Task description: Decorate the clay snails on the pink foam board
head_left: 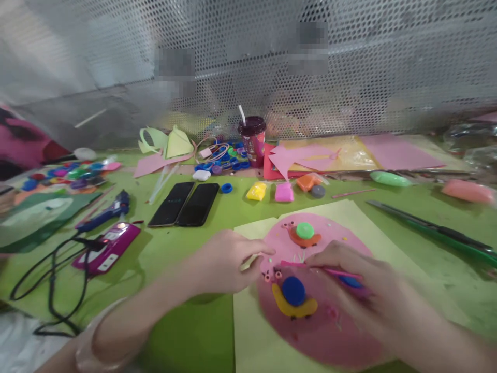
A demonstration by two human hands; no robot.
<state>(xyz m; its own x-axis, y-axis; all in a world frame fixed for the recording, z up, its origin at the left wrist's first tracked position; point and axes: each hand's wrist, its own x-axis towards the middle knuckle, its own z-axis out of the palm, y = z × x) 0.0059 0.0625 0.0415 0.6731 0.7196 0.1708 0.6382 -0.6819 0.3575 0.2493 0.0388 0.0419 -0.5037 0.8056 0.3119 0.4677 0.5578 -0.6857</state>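
Note:
A pink paper circle (326,342) lies on a pale yellow sheet (248,331). On it are two snail shapes: one with a yellow clay body (285,305) and blue cap shell (293,290), the other with an orange body (297,238) and green cap (305,230). My right hand (361,280) grips a thin pink modelling tool (337,272), its flat tip over the circle between the snails, beside pale green strands (298,257). Stretched over the circle's left edge, my left hand (229,261) has its index finger and thumb apart, with nothing visible between them.
Two phones (198,204), a glue gun (111,210) and a magenta device with a black cord (108,248) lie leftward. Clay pieces, including a yellow one (257,191), line the back near a lidded cup (253,142). A green cutter (438,228) lies at the right.

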